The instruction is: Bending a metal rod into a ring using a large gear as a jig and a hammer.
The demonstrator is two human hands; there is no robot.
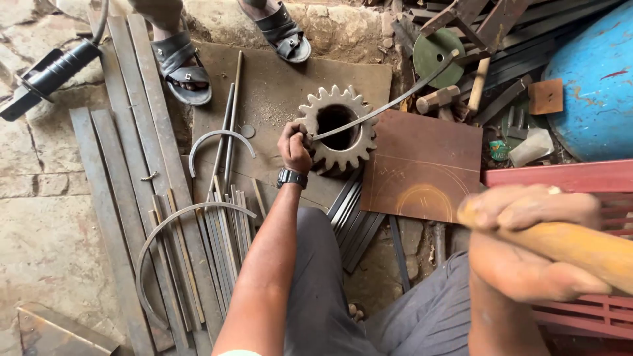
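Far left, flat steel strips (132,171) lie side by side on the stone floor (39,231), and two curved strips (191,214) rest across them, the smaller arc (221,136) just above the larger. Another person's sandalled feet (181,62) stand at the top edge of the rusty plate (277,86), close to the bars. My left hand (293,146) sits on that plate with its fingers (298,135) closed tight around the end of a long bent strip (389,104), pressed against the left rim of the toothed gear (337,128); the strip crosses the gear's bore and rises to the upper right. Right of the gear lies a flat brown sheet (422,165), its left edge just beside the teeth. My right hand (534,244), blurred and near the camera, has its fingers wrapped around a wooden handle (580,247) above a red metal frame (567,177). Scrap crowds the upper right beside a blue drum (593,79).
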